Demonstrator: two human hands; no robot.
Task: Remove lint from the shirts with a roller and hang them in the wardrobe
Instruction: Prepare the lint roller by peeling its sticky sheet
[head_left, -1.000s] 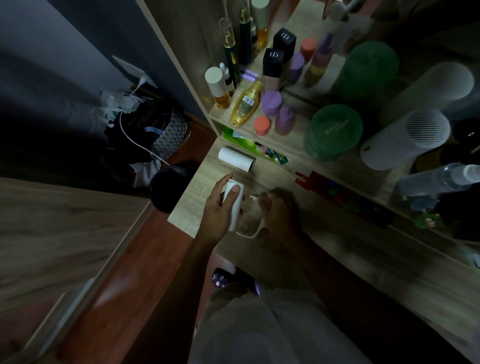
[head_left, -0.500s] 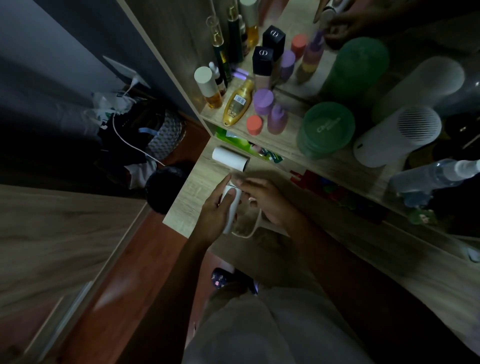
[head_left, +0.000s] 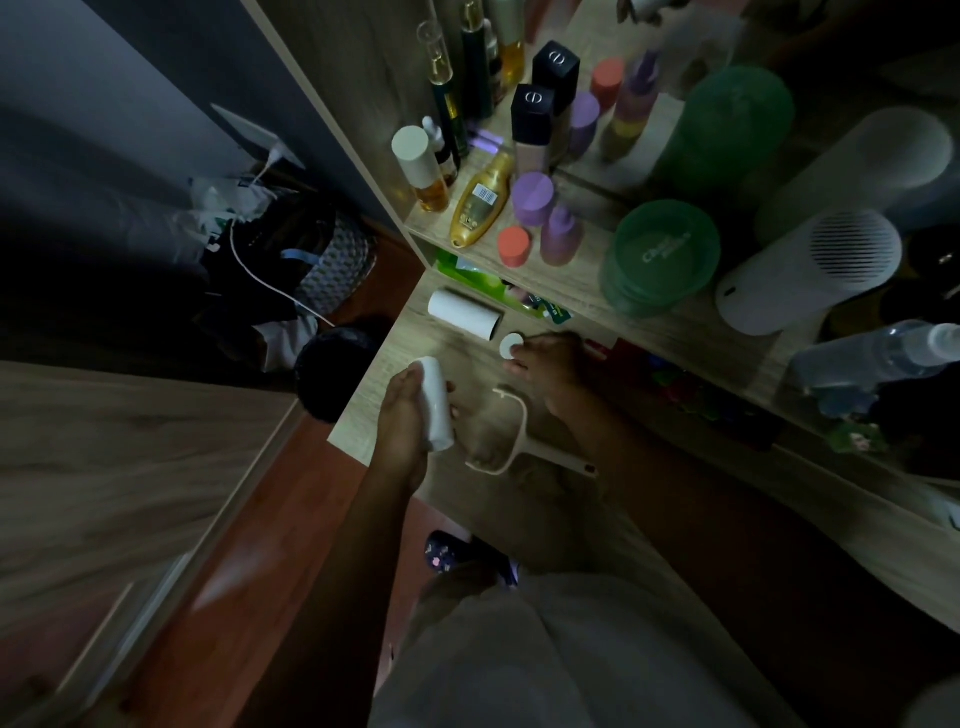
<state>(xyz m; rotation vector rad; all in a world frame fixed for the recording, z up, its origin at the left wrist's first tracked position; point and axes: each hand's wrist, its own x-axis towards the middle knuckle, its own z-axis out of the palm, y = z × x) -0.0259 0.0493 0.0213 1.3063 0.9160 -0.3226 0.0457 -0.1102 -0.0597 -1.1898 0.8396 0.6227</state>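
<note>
Left hand (head_left: 410, 415) grips the white roll (head_left: 436, 405) at centre frame while right fingers (head_left: 524, 358) pinch the cap (head_left: 510, 345); I'd seat the roll squarely on the frame (head_left: 511, 441) lying just right of it.

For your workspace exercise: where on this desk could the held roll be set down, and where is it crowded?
Bare desk lies near the front edge, beyond the roller frame. Another patch lies between the spare roll and left hand. The upper shelf is packed with bottles.
</note>
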